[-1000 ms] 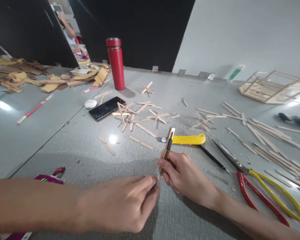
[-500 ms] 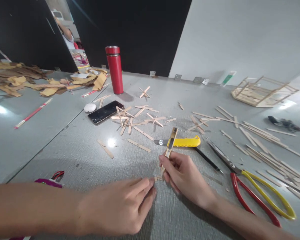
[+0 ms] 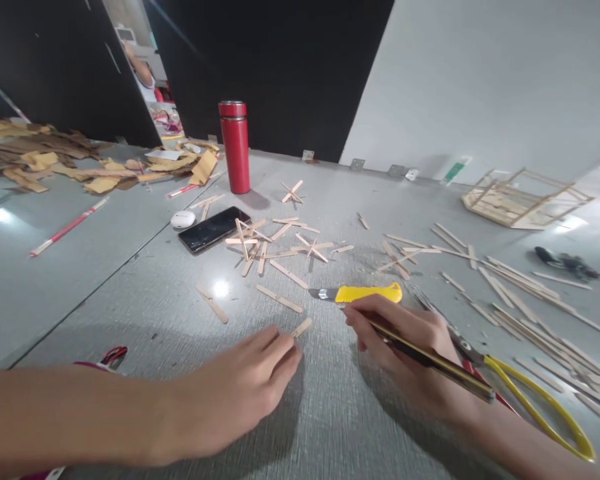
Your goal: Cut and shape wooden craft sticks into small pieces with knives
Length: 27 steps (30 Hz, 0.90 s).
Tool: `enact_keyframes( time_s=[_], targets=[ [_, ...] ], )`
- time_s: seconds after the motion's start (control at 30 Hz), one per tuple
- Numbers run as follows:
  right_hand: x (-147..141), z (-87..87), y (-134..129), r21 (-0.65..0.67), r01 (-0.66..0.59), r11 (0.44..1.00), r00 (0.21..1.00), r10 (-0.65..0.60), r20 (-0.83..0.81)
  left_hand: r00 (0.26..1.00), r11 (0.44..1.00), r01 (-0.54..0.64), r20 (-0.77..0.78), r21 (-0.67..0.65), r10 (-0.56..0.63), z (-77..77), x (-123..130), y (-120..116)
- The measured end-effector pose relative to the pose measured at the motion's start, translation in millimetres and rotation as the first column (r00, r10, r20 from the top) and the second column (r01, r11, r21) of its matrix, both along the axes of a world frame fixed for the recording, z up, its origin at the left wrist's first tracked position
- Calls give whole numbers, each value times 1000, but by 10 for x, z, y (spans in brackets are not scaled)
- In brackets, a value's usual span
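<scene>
Moved: the slim knife (image 3: 433,361) has been tipped and drawn away from the stick (image 3: 302,327).
Left hand (image 3: 243,387): the stick is pinched between closed fingers, at lower centre.
Right hand (image 3: 415,325): the slim knife is gripped by curled fingers, lower right.

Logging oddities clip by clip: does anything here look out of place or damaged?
Two things: the yellow-handled utility knife lies with its metal blade exposed near the right hand, and torn-looking brown scraps sprawl untidily at far left.
</scene>
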State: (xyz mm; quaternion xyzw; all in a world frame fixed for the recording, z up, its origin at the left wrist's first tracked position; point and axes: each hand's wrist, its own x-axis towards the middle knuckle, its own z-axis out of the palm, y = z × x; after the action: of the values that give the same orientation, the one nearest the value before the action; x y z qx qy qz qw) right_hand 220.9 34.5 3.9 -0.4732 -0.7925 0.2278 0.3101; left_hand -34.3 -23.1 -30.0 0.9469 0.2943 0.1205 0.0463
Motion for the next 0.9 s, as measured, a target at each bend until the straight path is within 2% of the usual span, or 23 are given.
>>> enact_keyframes(
  time_s=[0.07,0.2,0.27,0.33,0.4,0.57,0.73,0.9],
  targets=[
    [14,-17,12,2,-5,1000,1000,5,3,992,984,-43,113,-170,63,1,12,31],
    [7,-49,25,-108,-18,994,999,13,-42,966,949,-103,197,-297,167,188,-75,246],
    [-12,-77,22,-207,-34,978,996,17,-87,988,950,-21,141,-311,69,305,-174,375],
    [-37,-123,5,-307,-61,950,991,20,-134,996,953,90,35,-289,-84,361,-262,459],
    [-66,-183,-28,-379,-75,922,986,12,-168,988,958,137,-36,-253,-151,339,-298,481],
    [-144,-315,-108,-455,-92,886,983,7,-185,993,984,100,-53,-146,-109,172,-180,378],
    [-182,-354,-94,-461,-101,882,983,18,-183,994,989,112,-7,-97,-113,126,-103,287],
    [-204,-346,-90,-440,-109,891,986,41,-161,993,983,119,-8,-137,-121,65,-124,274]
  ],
)
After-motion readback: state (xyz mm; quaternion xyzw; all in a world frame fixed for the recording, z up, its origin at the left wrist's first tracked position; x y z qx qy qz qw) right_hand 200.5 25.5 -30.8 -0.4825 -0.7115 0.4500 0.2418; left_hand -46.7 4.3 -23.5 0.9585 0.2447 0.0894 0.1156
